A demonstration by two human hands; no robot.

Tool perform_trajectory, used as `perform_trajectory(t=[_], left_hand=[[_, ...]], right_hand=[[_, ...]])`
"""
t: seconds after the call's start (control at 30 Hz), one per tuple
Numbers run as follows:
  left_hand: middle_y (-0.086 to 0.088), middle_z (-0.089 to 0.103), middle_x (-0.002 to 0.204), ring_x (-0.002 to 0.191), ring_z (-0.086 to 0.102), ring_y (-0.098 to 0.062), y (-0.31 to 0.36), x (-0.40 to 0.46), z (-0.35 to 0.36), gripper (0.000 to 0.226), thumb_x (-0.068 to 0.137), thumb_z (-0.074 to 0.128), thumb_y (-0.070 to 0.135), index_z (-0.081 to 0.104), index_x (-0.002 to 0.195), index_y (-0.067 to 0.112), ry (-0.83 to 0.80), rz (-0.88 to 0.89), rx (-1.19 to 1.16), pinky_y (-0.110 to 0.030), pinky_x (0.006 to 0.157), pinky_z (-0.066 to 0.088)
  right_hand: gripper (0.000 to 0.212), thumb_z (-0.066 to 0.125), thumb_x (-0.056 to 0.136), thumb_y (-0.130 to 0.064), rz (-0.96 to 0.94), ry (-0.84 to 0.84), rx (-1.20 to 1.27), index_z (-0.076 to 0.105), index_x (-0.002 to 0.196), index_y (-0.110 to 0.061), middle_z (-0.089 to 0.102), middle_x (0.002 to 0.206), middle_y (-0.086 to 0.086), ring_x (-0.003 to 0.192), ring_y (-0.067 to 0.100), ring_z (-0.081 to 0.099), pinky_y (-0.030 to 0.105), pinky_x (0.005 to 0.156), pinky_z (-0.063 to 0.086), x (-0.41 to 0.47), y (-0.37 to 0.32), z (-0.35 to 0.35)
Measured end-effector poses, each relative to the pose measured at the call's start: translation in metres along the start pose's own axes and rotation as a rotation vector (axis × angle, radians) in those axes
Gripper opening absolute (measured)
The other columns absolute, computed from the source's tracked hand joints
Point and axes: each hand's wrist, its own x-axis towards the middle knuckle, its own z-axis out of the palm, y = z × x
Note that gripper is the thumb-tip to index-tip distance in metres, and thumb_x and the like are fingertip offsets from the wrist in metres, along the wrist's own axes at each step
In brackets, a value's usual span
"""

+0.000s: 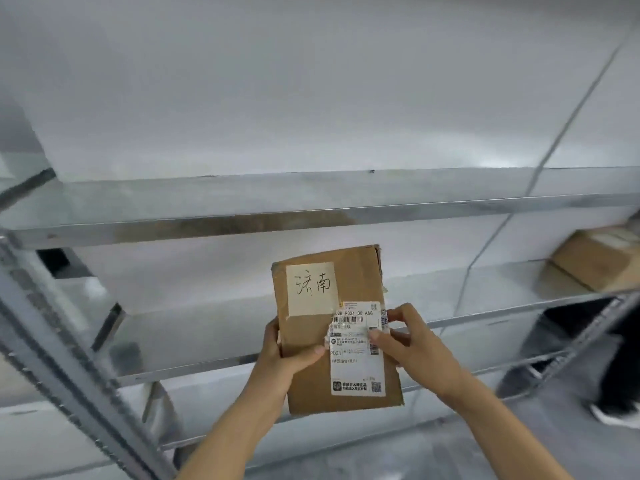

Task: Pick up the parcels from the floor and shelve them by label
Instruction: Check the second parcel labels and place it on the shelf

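The parcel [332, 327], a flat brown cardboard box, is held upright in the air in front of the metal shelf unit [242, 220], its face turned toward the camera. A handwritten label [311, 287] sits at the parcel's upper left; a printed shipping label [358, 348] covers its lower right. The left hand [287, 355] grips the parcel's left edge, thumb pressed on the front and fingers clamped behind. The right hand [412, 344] holds the right edge, thumb and fingertips pinched on the shipping label.

Behind the parcel run the bare shelf boards; a second box [595, 261] rests on a board well to the parcel's right. Below that box, a dark shape and a shoe [616, 415] show near the floor.

The step in hand looks like reading the label to choose a shelf. The risks from here: misreading the handwriting and shelving it wrong, or the right fingers peeling the already torn shipping label, or the parcel slipping from edge-only grips.
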Motion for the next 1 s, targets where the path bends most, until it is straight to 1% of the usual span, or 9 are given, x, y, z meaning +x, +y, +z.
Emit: perform_trajectory(t=[0.1, 0.23, 0.3, 0.37, 0.5, 0.67, 0.83, 0.93, 1.0], left_hand=[[0.005, 0.078, 0.124, 0.116, 0.073, -0.023, 0.0, 0.014, 0.077, 0.095, 0.058, 0.095, 0.03, 0.05, 0.141, 0.037, -0.136, 0.003, 0.107, -0.053, 0.106, 0.054], [0.011, 0.079, 0.119, 0.11, 0.076, -0.019, 0.007, 0.028, 0.197, 0.092, 0.059, 0.093, 0.037, 0.05, 0.139, 0.047, -0.3, 0.076, 0.289, -0.052, 0.103, 0.056], [0.015, 0.079, 0.12, 0.113, 0.074, -0.019, 0.009, 0.034, 0.261, 0.094, 0.057, 0.092, 0.042, 0.049, 0.14, 0.05, -0.363, 0.106, 0.347, -0.053, 0.105, 0.054], [0.019, 0.077, 0.122, 0.118, 0.07, -0.019, 0.011, 0.036, 0.32, 0.09, 0.063, 0.091, 0.043, 0.045, 0.14, 0.057, -0.443, 0.106, 0.391, -0.055, 0.109, 0.051], [0.021, 0.072, 0.133, 0.13, 0.064, -0.019, 0.013, 0.035, 0.431, 0.077, 0.082, 0.084, 0.041, 0.041, 0.139, 0.07, -0.633, 0.088, 0.43, -0.058, 0.114, 0.046], [0.02, 0.074, 0.13, 0.125, 0.067, -0.019, 0.018, 0.03, 0.536, 0.063, 0.085, 0.081, 0.043, 0.049, 0.132, 0.071, -0.664, 0.117, 0.439, -0.058, 0.11, 0.05], [0.017, 0.078, 0.124, 0.118, 0.073, -0.02, 0.023, 0.035, 0.619, 0.062, 0.089, 0.08, 0.035, 0.05, 0.138, 0.059, -0.722, 0.163, 0.461, -0.057, 0.104, 0.055], [0.013, 0.08, 0.12, 0.112, 0.076, -0.021, 0.025, 0.048, 0.657, 0.061, 0.09, 0.08, 0.03, 0.051, 0.137, 0.056, -0.754, 0.169, 0.473, -0.056, 0.099, 0.059], [0.012, 0.081, 0.116, 0.109, 0.077, -0.022, 0.022, 0.06, 0.687, 0.062, 0.087, 0.082, 0.029, 0.051, 0.135, 0.053, -0.759, 0.166, 0.476, -0.055, 0.096, 0.061]], right_hand=[[0.051, 0.074, 0.074, -0.062, 0.007, 0.137, 0.081, 0.053, 0.109, -0.032, 0.072, 0.12, -0.015, 0.111, 0.015, 0.073, 0.043, 0.089, 0.063, -0.027, 0.032, -0.069], [0.037, 0.072, 0.089, -0.031, 0.029, 0.291, 0.203, 0.052, 0.116, -0.014, 0.074, 0.116, -0.008, 0.1, 0.015, 0.077, 0.036, 0.077, 0.065, -0.071, 0.069, -0.168], [0.033, 0.07, 0.092, -0.025, 0.033, 0.354, 0.248, 0.051, 0.115, -0.012, 0.077, 0.109, -0.009, 0.097, 0.016, 0.078, 0.031, 0.073, 0.064, -0.09, 0.082, -0.22], [0.034, 0.07, 0.09, -0.03, 0.037, 0.413, 0.261, 0.052, 0.114, -0.013, 0.079, 0.106, -0.006, 0.095, 0.016, 0.078, 0.029, 0.073, 0.063, -0.104, 0.091, -0.27], [0.042, 0.065, 0.089, -0.041, 0.028, 0.529, 0.237, 0.05, 0.113, -0.009, 0.082, 0.095, -0.006, 0.091, 0.017, 0.079, 0.036, 0.078, 0.063, -0.129, 0.108, -0.371], [0.031, 0.062, 0.095, -0.041, 0.014, 0.656, 0.203, 0.054, 0.112, -0.017, 0.079, 0.096, -0.017, 0.092, 0.008, 0.078, 0.043, 0.083, 0.065, -0.154, 0.122, -0.463], [0.039, 0.061, 0.094, -0.047, 0.016, 0.729, 0.233, 0.051, 0.114, -0.016, 0.081, 0.094, -0.013, 0.091, 0.021, 0.078, 0.054, 0.084, 0.062, -0.167, 0.137, -0.526], [0.035, 0.064, 0.092, -0.046, -0.002, 0.794, 0.231, 0.053, 0.113, -0.021, 0.076, 0.109, -0.006, 0.092, 0.011, 0.077, 0.047, 0.08, 0.065, -0.166, 0.146, -0.555], [0.033, 0.067, 0.091, -0.044, -0.004, 0.825, 0.223, 0.05, 0.115, -0.032, 0.069, 0.117, 0.0, 0.092, 0.012, 0.077, 0.042, 0.077, 0.066, -0.163, 0.154, -0.58]])
